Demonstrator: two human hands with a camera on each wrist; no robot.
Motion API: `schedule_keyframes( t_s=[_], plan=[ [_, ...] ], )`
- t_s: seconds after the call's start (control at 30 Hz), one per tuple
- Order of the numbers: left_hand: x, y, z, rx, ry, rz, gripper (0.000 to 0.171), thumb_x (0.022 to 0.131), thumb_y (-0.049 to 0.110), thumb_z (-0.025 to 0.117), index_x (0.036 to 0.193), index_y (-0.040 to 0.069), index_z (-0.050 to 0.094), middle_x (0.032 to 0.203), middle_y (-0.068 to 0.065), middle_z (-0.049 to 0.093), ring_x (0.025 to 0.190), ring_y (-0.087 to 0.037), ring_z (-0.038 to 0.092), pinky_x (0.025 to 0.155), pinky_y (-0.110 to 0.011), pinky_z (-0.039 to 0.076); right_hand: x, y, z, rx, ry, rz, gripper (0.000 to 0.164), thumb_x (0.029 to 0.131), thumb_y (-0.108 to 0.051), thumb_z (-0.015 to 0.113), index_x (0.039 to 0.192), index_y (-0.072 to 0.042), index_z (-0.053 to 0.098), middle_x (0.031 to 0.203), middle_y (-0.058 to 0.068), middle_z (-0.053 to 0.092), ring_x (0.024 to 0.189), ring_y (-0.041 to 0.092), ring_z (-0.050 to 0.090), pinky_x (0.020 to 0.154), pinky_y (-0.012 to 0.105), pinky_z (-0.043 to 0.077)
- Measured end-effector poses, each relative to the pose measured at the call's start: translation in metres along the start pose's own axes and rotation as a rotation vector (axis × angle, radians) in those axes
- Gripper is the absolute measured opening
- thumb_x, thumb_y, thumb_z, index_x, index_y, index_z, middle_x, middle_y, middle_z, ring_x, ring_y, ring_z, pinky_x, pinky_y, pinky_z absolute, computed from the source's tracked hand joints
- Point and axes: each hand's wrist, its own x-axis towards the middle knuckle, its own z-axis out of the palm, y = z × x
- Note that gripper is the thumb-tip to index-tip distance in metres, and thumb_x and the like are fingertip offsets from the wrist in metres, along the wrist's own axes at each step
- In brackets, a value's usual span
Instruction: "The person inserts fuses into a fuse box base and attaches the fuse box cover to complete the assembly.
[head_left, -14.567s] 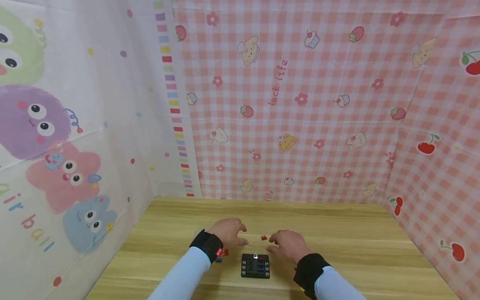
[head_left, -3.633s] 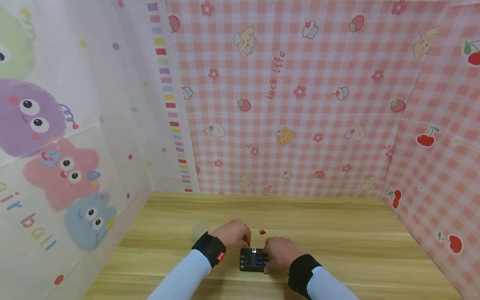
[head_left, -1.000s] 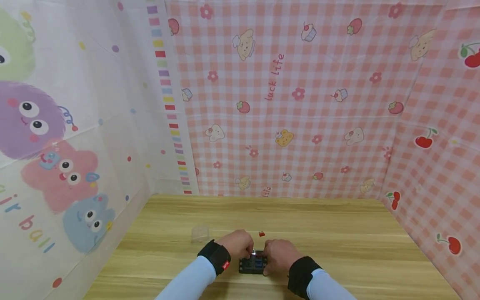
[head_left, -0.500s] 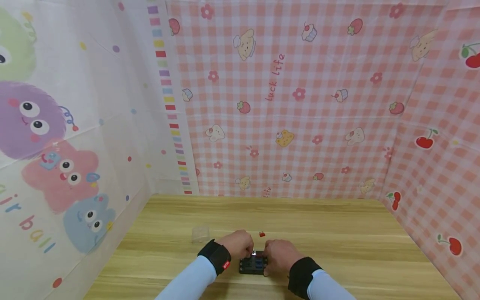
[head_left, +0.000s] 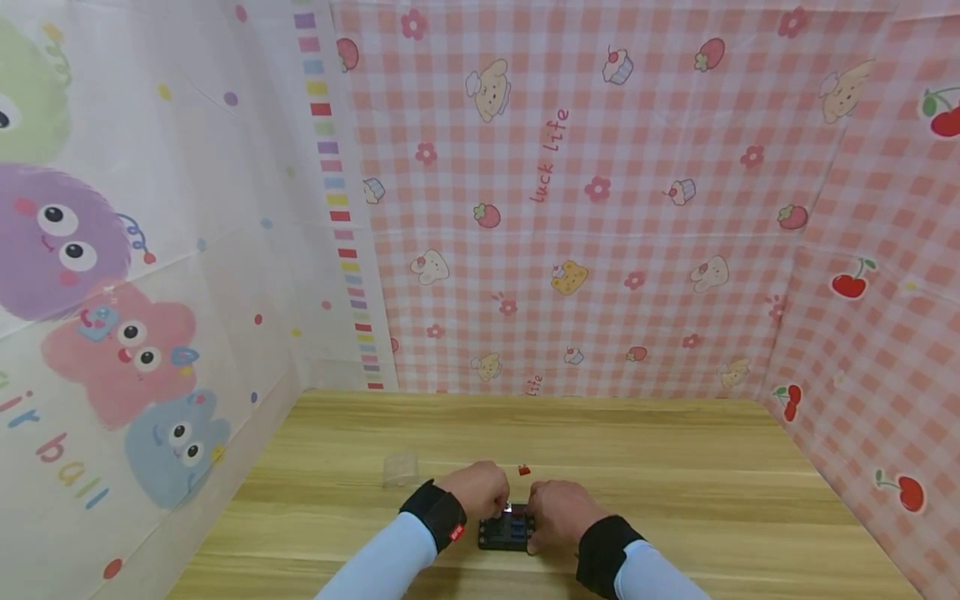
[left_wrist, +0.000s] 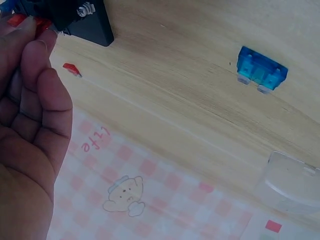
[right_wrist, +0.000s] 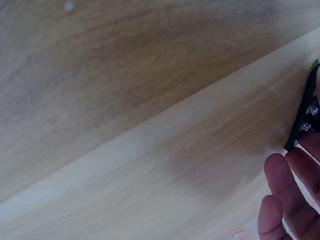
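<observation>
A black fuse box (head_left: 495, 542) lies on the wooden table, with blue blade fuses and a red one seated along its right side. My left hand (head_left: 482, 490) pinches a red blade fuse (left_wrist: 43, 24) between thumb and forefinger, right at the upper left of the box; its prongs are hidden. The right hand (head_left: 561, 512) grips the right side of the box, thumb at the near corner and fingers at the far one. Beyond the box lies a loose red blade fuse (head_left: 524, 470).
In the left wrist view a blue blade fuse (left_wrist: 261, 69) lies on the table; my left arm hides it from the head view. A clear plastic cover (head_left: 401, 470) sits farther left. Printed cloth (head_left: 600, 317) walls the table at the back and sides.
Earlier both hands hovered apart over the table. The right hand has since taken hold of the fuse box, and the left has brought a red fuse onto it. Over the last second little moves.
</observation>
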Motion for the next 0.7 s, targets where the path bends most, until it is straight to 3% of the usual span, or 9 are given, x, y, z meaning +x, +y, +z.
schedule_keyframes(
  t_s=[0.13, 0.37, 0.7],
  plan=[
    [0.0010, -0.0015, 0.0019, 0.003, 0.009, 0.017, 0.016, 0.081, 0.004, 0.078, 0.072, 0.016, 0.074, 0.065, 0.014, 0.059, 0.060, 0.001, 0.049, 0.057, -0.014, 0.041, 0.0009, 0.0003, 0.0001, -0.002, -0.008, 0.004, 0.031, 0.072, -0.040, 0.087, 0.085, -0.014, 0.077, 0.088, -0.009, 0.061, 0.072, 0.007, 0.052, 0.072, 0.029, 0.047],
    [0.0009, -0.0042, 0.0038, -0.082, -0.022, -0.024, 0.018, 0.083, 0.001, 0.076, 0.073, 0.016, 0.074, 0.064, 0.014, 0.057, 0.060, -0.002, 0.050, 0.057, -0.015, 0.042, 0.0005, 0.0007, -0.0002, 0.007, -0.017, 0.014, 0.032, 0.072, -0.040, 0.088, 0.088, -0.014, 0.078, 0.087, -0.009, 0.061, 0.071, 0.007, 0.051, 0.073, 0.029, 0.047],
    [0.0048, -0.0051, 0.0009, -0.010, -0.001, 0.068, 0.019, 0.080, 0.004, 0.080, 0.066, 0.014, 0.073, 0.058, 0.015, 0.055, 0.053, 0.002, 0.045, 0.052, -0.012, 0.037, 0.0013, 0.0011, 0.0003, -0.024, -0.013, 0.001, 0.033, 0.071, -0.041, 0.088, 0.088, -0.014, 0.078, 0.087, -0.009, 0.062, 0.070, 0.007, 0.051, 0.071, 0.029, 0.047]
  ],
)
